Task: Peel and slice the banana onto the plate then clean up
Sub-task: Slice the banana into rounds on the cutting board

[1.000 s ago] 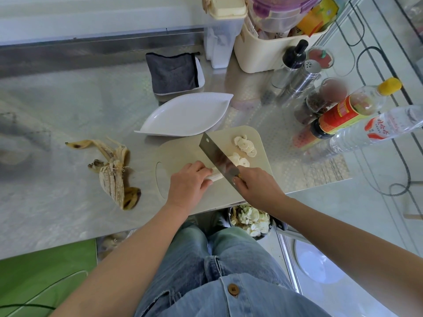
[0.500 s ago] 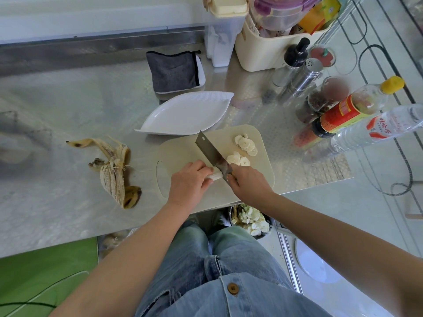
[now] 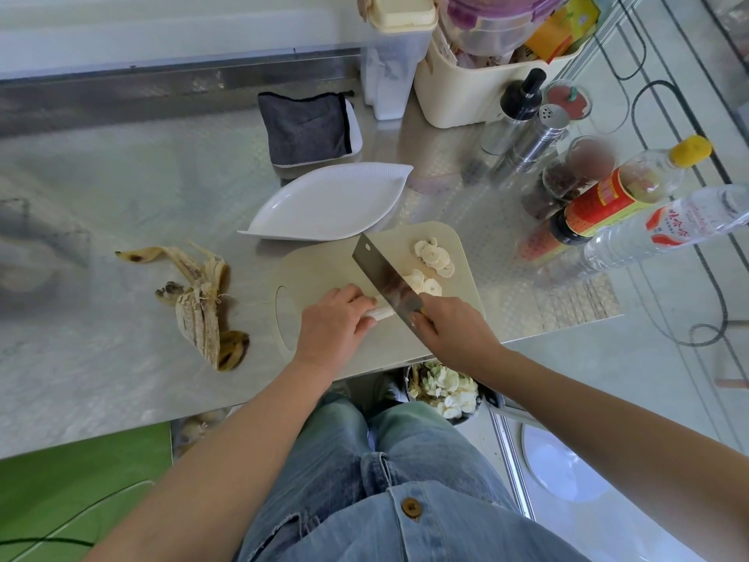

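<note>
My left hand (image 3: 338, 318) holds the last short piece of peeled banana (image 3: 383, 313) down on the beige cutting board (image 3: 316, 265). My right hand (image 3: 454, 330) grips the handle of a cleaver (image 3: 385, 275), whose blade stands on the board against the banana's cut end. Several banana slices (image 3: 431, 257) lie on the board to the right of the blade. A white leaf-shaped plate (image 3: 332, 202) sits bare just behind the board. The banana peel (image 3: 200, 306) lies on the steel counter to the left.
A grey cloth (image 3: 306, 131) in a white tray sits behind the plate. Bottles, shakers and jars (image 3: 608, 196) crowd the counter's right side, with a cream bin (image 3: 466, 99) at the back. A bin of scraps (image 3: 446, 389) stands below the counter edge.
The cleaver has kept chopping: it shifted left along the banana and came down again. My left hand drew back slightly as the piece got shorter. More slices lie beside the blade.
</note>
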